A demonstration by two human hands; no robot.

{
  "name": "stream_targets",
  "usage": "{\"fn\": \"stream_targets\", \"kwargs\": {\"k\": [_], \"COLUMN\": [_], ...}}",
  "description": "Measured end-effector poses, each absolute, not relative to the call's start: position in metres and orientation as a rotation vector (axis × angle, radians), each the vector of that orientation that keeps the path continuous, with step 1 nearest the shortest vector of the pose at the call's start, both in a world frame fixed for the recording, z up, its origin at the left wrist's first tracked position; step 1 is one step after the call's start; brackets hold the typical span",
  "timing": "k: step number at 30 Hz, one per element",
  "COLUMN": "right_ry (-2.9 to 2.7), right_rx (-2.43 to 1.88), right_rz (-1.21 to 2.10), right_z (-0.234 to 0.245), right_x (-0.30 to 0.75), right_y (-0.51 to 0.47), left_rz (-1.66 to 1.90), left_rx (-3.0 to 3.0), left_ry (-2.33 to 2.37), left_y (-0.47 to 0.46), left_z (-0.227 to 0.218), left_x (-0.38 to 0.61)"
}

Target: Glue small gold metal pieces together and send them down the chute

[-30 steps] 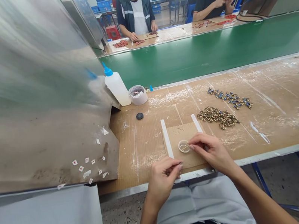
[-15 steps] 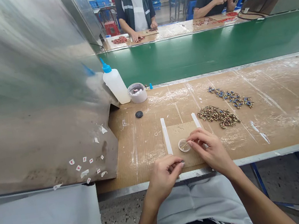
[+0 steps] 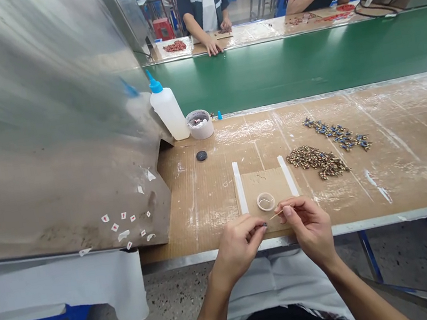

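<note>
My left hand (image 3: pixel 244 239) pinches a small dark piece (image 3: pixel 264 224) at its fingertips; its kind is too small to make out. In my right hand (image 3: pixel 307 226), thumb and fingers close on a thin toothpick (image 3: pixel 277 215), whose tip points left toward that piece. Just beyond both hands, a small round cup (image 3: pixel 265 202) sits on a cardboard pad (image 3: pixel 252 186) edged with white tape strips. To the right lie a pile of small brass-coloured and dark parts (image 3: pixel 315 161) and, behind it, a looser group of blue and brass-coloured parts (image 3: pixel 339 133).
A white squeeze bottle (image 3: pixel 169 114) with a blue nozzle stands beside a tape roll (image 3: pixel 201 132) holding scraps. Nearby is a black disc (image 3: pixel 201 155). A metal housing (image 3: pixel 50 126) borders the left. Beyond the green belt (image 3: pixel 284 67), two people sit working with red parts.
My right hand has drawn the toothpick back out of the cup, toward the piece in my left hand. The view has tilted slightly. Across the belt, a person's hand has reached forward to its edge.
</note>
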State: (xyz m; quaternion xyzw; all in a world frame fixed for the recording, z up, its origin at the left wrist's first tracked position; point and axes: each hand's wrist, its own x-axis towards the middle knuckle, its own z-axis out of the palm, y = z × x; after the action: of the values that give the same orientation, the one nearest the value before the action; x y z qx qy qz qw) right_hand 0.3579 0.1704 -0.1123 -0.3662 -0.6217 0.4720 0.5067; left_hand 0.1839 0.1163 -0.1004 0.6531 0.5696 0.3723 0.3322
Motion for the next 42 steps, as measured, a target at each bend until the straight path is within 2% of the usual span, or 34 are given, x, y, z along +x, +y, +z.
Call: {"fn": "stream_targets", "kwargs": {"k": [42], "right_ry": [-1.759], "right_rx": [-0.793], "right_rz": [1.029], "right_z": [-0.1205], "right_x": [0.3627], "right_y": [0.1721], "left_rz": [0.969], "left_rx": [1.714], "left_ry": [1.482], "left_y": [0.1154], "left_z": [-0.1026], "left_x": [0.1842]}}
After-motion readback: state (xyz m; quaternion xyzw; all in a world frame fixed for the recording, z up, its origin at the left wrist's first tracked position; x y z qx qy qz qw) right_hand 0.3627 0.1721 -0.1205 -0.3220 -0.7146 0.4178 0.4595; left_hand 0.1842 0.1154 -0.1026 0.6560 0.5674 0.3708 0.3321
